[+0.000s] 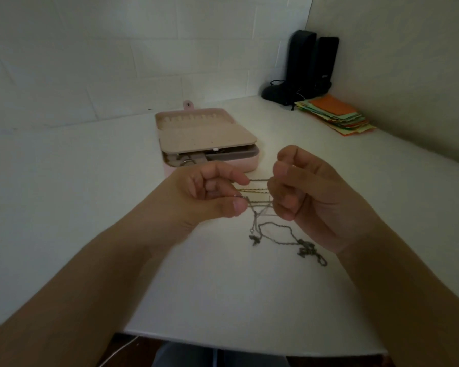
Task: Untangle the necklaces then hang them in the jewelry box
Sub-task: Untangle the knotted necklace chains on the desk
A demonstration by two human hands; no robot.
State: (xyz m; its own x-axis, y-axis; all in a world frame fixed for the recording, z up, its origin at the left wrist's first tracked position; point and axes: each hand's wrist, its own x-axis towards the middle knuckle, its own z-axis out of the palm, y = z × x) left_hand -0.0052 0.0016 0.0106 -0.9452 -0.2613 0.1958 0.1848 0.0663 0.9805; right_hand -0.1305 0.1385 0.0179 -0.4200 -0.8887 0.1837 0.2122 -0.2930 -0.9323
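Thin metal necklaces (257, 192) are stretched as several strands between my two hands, just above the white table (90, 181). My left hand (210, 194) pinches the strands at their left ends, and my right hand (302, 197) pinches them at the right. More chain (284, 241) hangs down and lies tangled on the table below my right hand. The pink jewelry box (207, 136) sits behind my hands with its lid open, a row of hooks showing along the far edge; a ring lies in its front left compartment.
A stack of coloured paper sheets (337, 115) lies at the back right. Two black speakers (308, 67) with cables stand in the corner. White walls close the table at the back and right. The table's front edge runs just below my forearms.
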